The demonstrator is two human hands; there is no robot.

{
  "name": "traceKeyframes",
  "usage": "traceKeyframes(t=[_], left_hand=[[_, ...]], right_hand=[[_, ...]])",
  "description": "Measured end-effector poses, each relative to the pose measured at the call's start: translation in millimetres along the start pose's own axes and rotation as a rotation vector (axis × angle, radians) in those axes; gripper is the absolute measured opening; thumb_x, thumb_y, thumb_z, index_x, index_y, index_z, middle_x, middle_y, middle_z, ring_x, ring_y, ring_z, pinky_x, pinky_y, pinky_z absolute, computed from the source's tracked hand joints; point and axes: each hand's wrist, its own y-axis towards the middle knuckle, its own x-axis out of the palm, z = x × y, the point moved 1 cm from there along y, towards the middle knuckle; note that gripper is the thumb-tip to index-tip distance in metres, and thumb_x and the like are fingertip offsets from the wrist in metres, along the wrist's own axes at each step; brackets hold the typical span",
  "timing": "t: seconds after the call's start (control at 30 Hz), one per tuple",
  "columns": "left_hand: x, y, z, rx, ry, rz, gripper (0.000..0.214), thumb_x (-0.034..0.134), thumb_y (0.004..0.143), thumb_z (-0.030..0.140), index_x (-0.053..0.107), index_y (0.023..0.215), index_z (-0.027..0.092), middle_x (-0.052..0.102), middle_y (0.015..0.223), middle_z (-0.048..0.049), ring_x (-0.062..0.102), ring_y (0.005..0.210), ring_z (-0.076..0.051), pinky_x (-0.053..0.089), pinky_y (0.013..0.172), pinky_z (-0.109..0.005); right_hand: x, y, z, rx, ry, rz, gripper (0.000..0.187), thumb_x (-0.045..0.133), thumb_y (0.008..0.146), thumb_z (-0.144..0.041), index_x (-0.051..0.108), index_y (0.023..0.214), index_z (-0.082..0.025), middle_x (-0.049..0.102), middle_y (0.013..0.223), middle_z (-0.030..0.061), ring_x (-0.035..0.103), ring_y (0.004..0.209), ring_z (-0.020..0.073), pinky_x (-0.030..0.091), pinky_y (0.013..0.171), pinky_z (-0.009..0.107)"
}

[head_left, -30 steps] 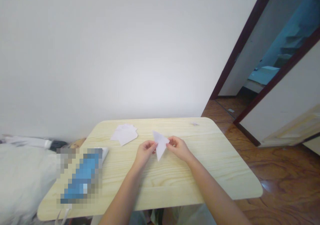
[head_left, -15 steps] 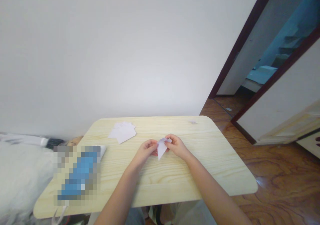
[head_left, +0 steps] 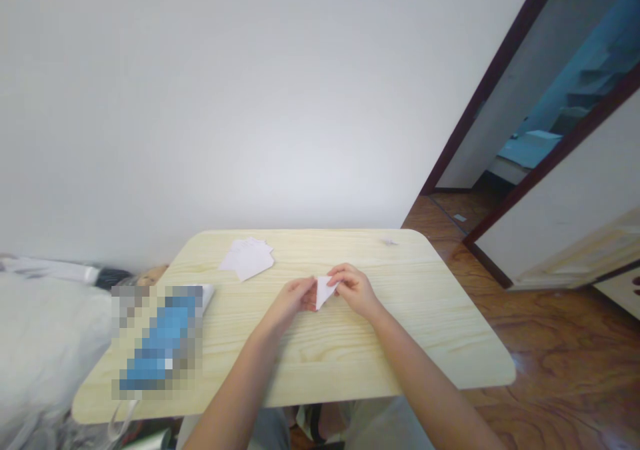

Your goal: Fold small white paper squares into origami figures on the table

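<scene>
A small folded piece of white paper (head_left: 325, 291), roughly triangular with a point toward me, is held between both hands above the middle of the table. My left hand (head_left: 299, 295) pinches its left edge, fingers closed behind it. On the other side, my right hand (head_left: 353, 289) grips the upper right corner between thumb and fingers. Parts of the paper are hidden by the fingers. Toward the back left lies a loose pile of white paper sheets (head_left: 249, 261). A tiny folded white paper piece (head_left: 389, 241) rests near the back right edge.
The light wooden table (head_left: 400, 357) has rounded corners and stands against a white wall (head_left: 300, 103). A pixelated blue item (head_left: 163, 340) lies at its left side. White fluffy bedding (head_left: 45, 343) is beside the table. On the right are wooden floor and a doorway.
The paper between my hands now looks smaller and more sharply triangular, its lower point a little higher. My right fingers have shifted over its top edge. The view has tilted slightly.
</scene>
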Motion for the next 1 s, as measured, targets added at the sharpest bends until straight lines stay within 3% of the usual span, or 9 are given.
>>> traceKeyframes(t=[0.2, 0.3, 0.53, 0.67, 0.83, 1.0], left_hand=[[-1.3, -1, 2, 0.06, 0.139, -0.051, 0.033, 0.068, 0.063, 0.039, 0.066, 0.081, 0.012, 0.064, 0.068, -0.0027, 0.053, 0.056, -0.009, 0.041, 0.053, -0.019], [-2.8, 1, 0, 0.06, 0.159, -0.002, 0.033, 0.069, 0.062, 0.037, 0.066, 0.082, 0.011, 0.064, 0.068, -0.0029, 0.053, 0.056, -0.009, 0.04, 0.053, -0.02], [-4.2, 6, -3, 0.189, 0.231, 0.145, 0.034, 0.07, 0.057, 0.035, 0.063, 0.079, 0.01, 0.059, 0.054, 0.0011, 0.047, 0.046, -0.007, 0.035, 0.045, -0.018], [-4.0, 7, -3, 0.252, 0.342, 0.162, 0.035, 0.066, 0.061, 0.037, 0.065, 0.083, 0.01, 0.057, 0.051, 0.0015, 0.046, 0.044, -0.007, 0.034, 0.043, -0.019], [-11.1, 11, -13, 0.306, 0.506, 0.279, 0.033, 0.064, 0.063, 0.036, 0.066, 0.085, 0.012, 0.064, 0.063, -0.0032, 0.054, 0.054, -0.012, 0.041, 0.051, -0.022], [-11.0, 13, -21, 0.353, 0.599, 0.175, 0.037, 0.061, 0.068, 0.038, 0.064, 0.095, 0.014, 0.067, 0.072, -0.0051, 0.059, 0.062, -0.015, 0.045, 0.058, -0.024]], right_hand=[[-4, -1, 0, -0.081, -0.19, -0.009, 0.024, 0.049, 0.071, -0.007, 0.067, 0.072, -0.021, 0.056, 0.088, 0.0041, 0.054, 0.067, 0.0114, 0.045, 0.052, 0.021], [-5, -1, -2, -0.107, -0.269, -0.028, 0.025, 0.049, 0.069, -0.005, 0.067, 0.073, -0.021, 0.057, 0.087, 0.0041, 0.055, 0.073, 0.0132, 0.045, 0.056, 0.022], [-2, -1, -5, -0.142, -0.295, -0.083, 0.04, 0.042, 0.065, 0.0, 0.065, 0.09, -0.021, 0.059, 0.098, 0.0047, 0.054, 0.094, 0.017, 0.041, 0.085, 0.032], [-2, -1, -6, -0.1, -0.283, -0.059, 0.035, 0.047, 0.067, -0.006, 0.062, 0.096, -0.02, 0.062, 0.093, 0.0047, 0.056, 0.089, 0.0177, 0.043, 0.082, 0.032], [-9, 1, -1, 0.015, -0.153, -0.008, 0.033, 0.044, 0.07, -0.01, 0.061, 0.096, -0.019, 0.063, 0.09, 0.0044, 0.058, 0.086, 0.016, 0.045, 0.08, 0.031], [-2, 2, 5, 0.071, -0.264, 0.042, 0.021, 0.056, 0.074, -0.026, 0.063, 0.091, -0.018, 0.065, 0.085, 0.0052, 0.059, 0.08, 0.0165, 0.046, 0.075, 0.031]])
